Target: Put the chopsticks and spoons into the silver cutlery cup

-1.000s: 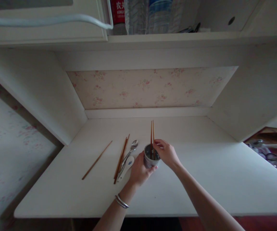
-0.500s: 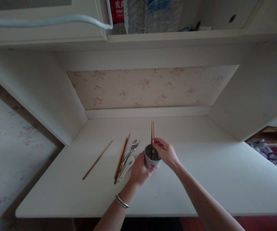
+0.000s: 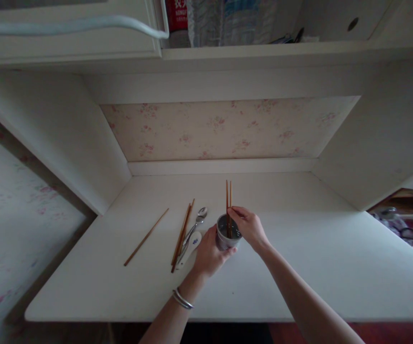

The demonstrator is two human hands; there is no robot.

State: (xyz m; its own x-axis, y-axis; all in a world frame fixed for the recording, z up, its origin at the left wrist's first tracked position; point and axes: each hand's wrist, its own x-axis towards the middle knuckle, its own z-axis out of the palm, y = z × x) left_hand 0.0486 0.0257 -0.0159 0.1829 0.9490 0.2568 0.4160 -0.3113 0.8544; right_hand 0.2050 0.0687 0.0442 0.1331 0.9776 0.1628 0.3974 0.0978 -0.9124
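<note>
My left hand [image 3: 208, 254] is wrapped round the side of a grey cup [image 3: 225, 243] with a dark inside. Two brown chopsticks [image 3: 231, 195] stand nearly upright in the cup, their lower ends inside it. With fingertips pinched at the cup's rim, my right hand [image 3: 248, 226] grips the right-hand chopstick; whether it also touches the other one is unclear. Left of my left hand lie a white spoon [image 3: 191, 246] with a blue mark, metal spoons [image 3: 200, 219] and a few chopsticks [image 3: 181, 236] side by side. A single chopstick [image 3: 146, 237] lies farther left.
Everything rests on a white desk [image 3: 317, 267] with white side panels and a floral back wall [image 3: 199, 134]. Overhead, a shelf [image 3: 264, 51] holds plastic-wrapped bottles [image 3: 224, 24]. A pale cable [image 3: 66, 25] crosses the upper left.
The right-hand chopstick has shifted slightly right, and the two now stand a little farther apart and more parallel. My left hand still holds the cup. The view has moved slightly.
</note>
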